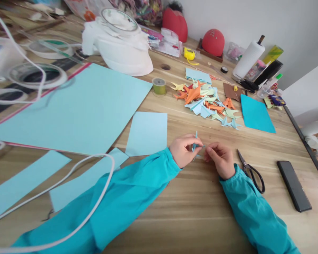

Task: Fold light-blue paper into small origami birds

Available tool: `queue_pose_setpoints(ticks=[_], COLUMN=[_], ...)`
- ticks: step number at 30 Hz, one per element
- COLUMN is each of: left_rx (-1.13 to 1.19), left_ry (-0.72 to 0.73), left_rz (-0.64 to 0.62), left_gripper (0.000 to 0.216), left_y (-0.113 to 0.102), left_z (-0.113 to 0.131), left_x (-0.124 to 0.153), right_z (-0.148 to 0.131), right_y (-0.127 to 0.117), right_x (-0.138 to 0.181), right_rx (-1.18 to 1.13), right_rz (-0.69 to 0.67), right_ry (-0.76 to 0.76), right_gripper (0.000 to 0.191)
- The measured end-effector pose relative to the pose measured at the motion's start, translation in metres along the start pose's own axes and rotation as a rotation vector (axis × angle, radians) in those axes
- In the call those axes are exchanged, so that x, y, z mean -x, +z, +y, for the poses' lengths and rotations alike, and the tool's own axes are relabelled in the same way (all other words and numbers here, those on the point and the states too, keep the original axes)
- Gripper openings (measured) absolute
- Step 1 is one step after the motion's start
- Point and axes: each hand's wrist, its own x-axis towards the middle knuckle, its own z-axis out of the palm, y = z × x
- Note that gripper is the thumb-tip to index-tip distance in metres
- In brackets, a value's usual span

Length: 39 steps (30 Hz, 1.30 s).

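Left hand (184,151) and right hand (220,159) meet just left of the scissors (251,173), low over the desk (190,211). Both sets of fingers (190,141) pinch my folded paper (195,138), long axis upright, between them.

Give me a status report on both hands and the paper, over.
Both hands pinching small blue folded paper, left hand on its body, right hand at its tip. Black scissors close beside right wrist.
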Motion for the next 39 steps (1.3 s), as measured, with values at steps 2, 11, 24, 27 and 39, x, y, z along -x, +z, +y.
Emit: queue_pose_setpoints(ticks=[2, 11, 24, 27, 39], left_rx=[-0.006, 0.072, 0.165, 0.246, 0.902], left_ry=[-0.009, -0.131, -0.258, -0.345, -0.535], left_rz=[-0.01, 0.015, -0.004, 0.029, -0.022], left_gripper=[0.005, 0.008, 0.009, 0.016, 0.044], left_y=[0.0, 0.0, 0.001, 0.0, 0.0], left_z=[0.001, 0.001, -0.003, -0.006, -0.006], left_x=[0.0, -0.001, -0.002, -0.002, -0.007], right_z=[0.0, 0.0, 0.002, 0.004, 0.011], right_y=[0.0, 0.001, 0.002, 0.002, 0.004], right_x=[-0.001, -0.001, -0.003, -0.004, -0.006], right_rx=[0.005, 0.002, -0.033, -0.047, 0.068], right_rz=[0.011, 0.064, 0.007, 0.063, 0.24], right_ry=[0.005, 0.037, 0.056, 0.07, -0.251], right_gripper=[0.024, 0.029, 0.031, 0.033, 0.022])
